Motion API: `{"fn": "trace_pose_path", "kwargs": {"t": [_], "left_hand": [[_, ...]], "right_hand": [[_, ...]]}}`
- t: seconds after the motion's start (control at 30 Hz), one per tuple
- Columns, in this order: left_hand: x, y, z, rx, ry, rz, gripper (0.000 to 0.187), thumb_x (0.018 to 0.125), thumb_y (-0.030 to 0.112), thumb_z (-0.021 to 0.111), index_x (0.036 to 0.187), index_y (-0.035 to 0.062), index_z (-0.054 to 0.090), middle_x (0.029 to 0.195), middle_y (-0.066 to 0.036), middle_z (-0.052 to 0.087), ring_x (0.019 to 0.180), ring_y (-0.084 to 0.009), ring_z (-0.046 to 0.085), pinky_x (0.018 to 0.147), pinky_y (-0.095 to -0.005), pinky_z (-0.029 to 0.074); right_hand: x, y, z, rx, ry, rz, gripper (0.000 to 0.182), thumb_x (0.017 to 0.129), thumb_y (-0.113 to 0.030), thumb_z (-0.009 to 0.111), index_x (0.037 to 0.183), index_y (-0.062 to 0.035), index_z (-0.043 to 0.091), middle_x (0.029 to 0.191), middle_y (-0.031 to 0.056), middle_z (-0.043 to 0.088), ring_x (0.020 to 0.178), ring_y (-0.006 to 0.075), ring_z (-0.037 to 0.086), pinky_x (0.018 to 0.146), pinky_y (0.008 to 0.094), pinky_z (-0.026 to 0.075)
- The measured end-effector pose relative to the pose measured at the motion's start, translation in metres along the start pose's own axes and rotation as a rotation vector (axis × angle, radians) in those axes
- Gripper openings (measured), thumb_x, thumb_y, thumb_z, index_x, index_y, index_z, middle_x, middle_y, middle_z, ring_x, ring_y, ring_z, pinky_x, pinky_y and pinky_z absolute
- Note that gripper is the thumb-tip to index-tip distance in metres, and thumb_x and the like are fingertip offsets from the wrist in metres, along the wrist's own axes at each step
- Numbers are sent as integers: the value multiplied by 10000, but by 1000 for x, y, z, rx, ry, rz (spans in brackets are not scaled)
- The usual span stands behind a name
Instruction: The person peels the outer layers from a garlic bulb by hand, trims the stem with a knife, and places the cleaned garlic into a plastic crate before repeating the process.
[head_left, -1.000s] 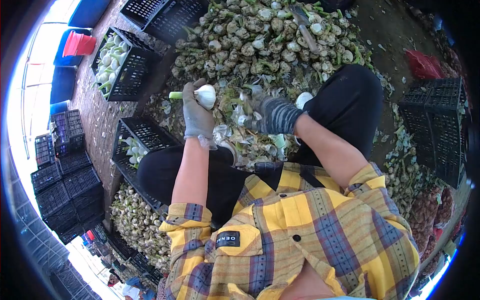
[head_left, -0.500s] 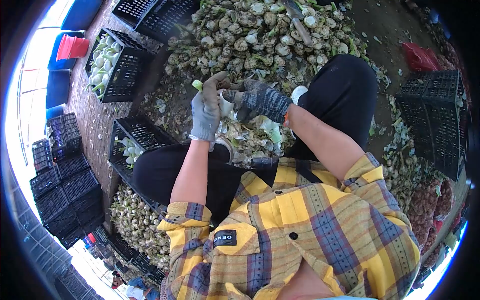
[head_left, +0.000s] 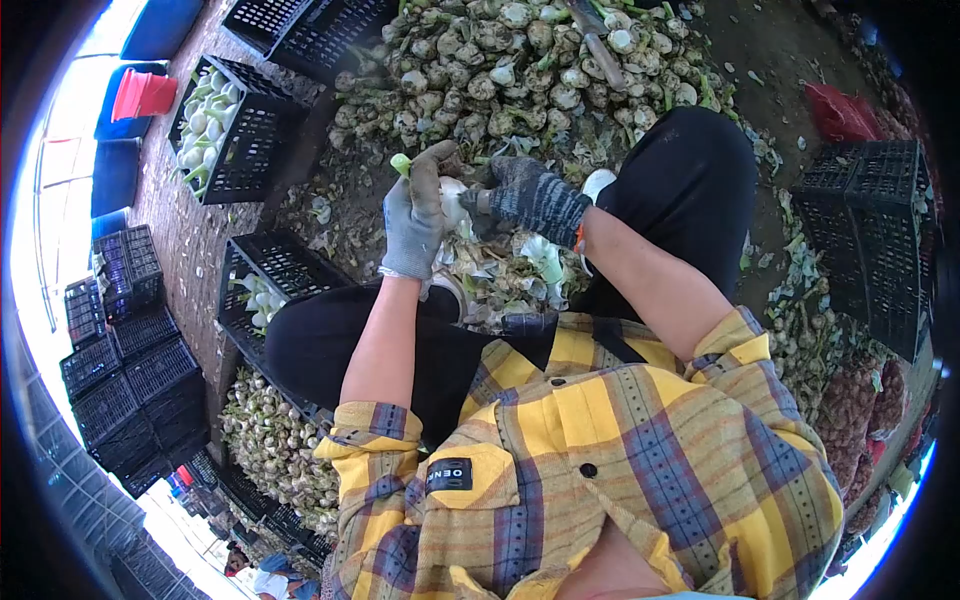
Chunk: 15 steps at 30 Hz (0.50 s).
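Observation:
My left hand [head_left: 418, 210], in a pale grey glove with dirty fingers, is closed around a white garlic bulb [head_left: 452, 203]. The bulb's cut green stem [head_left: 401, 163] sticks out past the thumb side. At the bulb's other side is my right hand [head_left: 520, 190], in a dark striped knit glove, its fingers curled; what they pinch is hidden. Loose white and green peelings [head_left: 540, 262] lie on the ground below both hands. Beyond them rises a heap of dirty, unpeeled garlic bulbs [head_left: 480, 85], with a knife [head_left: 603, 62] lying on top.
A black crate [head_left: 290, 262] with some clean bulbs stands by my left knee. Another crate [head_left: 250, 150], full of white bulbs, sits farther left. More bulbs [head_left: 275, 440] are piled behind it. Stacked black crates [head_left: 865, 245] and a red sack [head_left: 838, 112] are on the right.
My right hand has shifted slightly right, away from my left hand. More of the bulb's white side shows between them. The left hand keeps its hold, its stem tip tilted a little.

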<state>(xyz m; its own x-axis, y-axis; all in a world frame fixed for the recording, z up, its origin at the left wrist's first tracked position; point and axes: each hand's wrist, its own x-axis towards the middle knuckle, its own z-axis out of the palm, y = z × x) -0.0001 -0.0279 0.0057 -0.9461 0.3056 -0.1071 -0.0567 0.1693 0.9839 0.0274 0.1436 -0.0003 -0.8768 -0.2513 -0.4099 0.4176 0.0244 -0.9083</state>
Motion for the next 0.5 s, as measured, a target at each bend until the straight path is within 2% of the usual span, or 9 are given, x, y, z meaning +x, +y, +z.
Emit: {"fn": "trace_pose_path", "kwargs": {"t": [0.07,0.1,0.17,0.2,0.3,0.33,0.43,0.47,0.5], "left_hand": [[3,-16,1,41,57,128,483,913,428,469,1184,34,535,1004,-64,586,859,-123,545,768,-259,435],[5,-14,5,62,85,192,466,911,404,490,1193,35,525,1002,-60,579,842,-116,542,756,-254,438],[2,-9,9,-38,161,-44,424,907,359,515,1178,34,520,997,-54,566,813,-107,539,726,-244,450],[0,-4,10,-88,201,-165,404,905,337,527,1170,33,517,994,-50,560,798,-102,537,712,-239,456],[6,-13,8,-214,274,-166,351,913,327,507,1114,40,531,975,-43,552,774,-98,538,679,-231,469],[5,-10,5,-255,279,-173,317,920,303,496,1097,42,530,969,-42,551,789,-100,538,677,-236,471],[8,-3,2,-245,328,-238,335,927,299,447,1128,42,522,1015,-65,564,830,-146,583,690,-270,502],[9,-10,0,-269,322,-180,313,918,302,512,1093,43,524,955,-40,551,817,-99,529,698,-238,463],[8,-11,1,-212,318,-129,319,917,308,513,1093,43,524,955,-41,551,818,-98,526,703,-238,460]], "right_hand": [[7,10,-1,-379,101,-209,324,727,-255,634,912,9,609,814,195,636,722,291,625,673,372,492],[6,10,0,-358,141,-236,304,723,-242,636,890,10,603,793,188,634,721,282,625,671,369,492],[2,11,4,-317,223,-290,265,717,-215,641,846,12,593,752,172,630,717,264,623,666,363,491],[0,13,10,-83,250,-316,153,754,-142,614,804,-2,580,700,132,612,683,214,614,621,349,490],[22,16,-1,279,411,-88,73,800,-84,582,803,-13,566,708,97,605,626,167,599,562,324,486],[21,17,-8,482,449,-23,62,834,-75,562,824,-14,562,709,85,609,544,160,576,511,307,478],[17,14,-6,389,312,-133,147,835,-155,593,852,-12,564,714,89,610,542,153,579,510,295,481],[19,11,-9,334,146,220,273,822,-277,617,859,-9,575,721,105,603,638,175,601,574,319,487],[20,13,-5,176,135,82,316,805,-313,628,859,-6,576,732,119,606,668,196,603,599,328,485]]}}
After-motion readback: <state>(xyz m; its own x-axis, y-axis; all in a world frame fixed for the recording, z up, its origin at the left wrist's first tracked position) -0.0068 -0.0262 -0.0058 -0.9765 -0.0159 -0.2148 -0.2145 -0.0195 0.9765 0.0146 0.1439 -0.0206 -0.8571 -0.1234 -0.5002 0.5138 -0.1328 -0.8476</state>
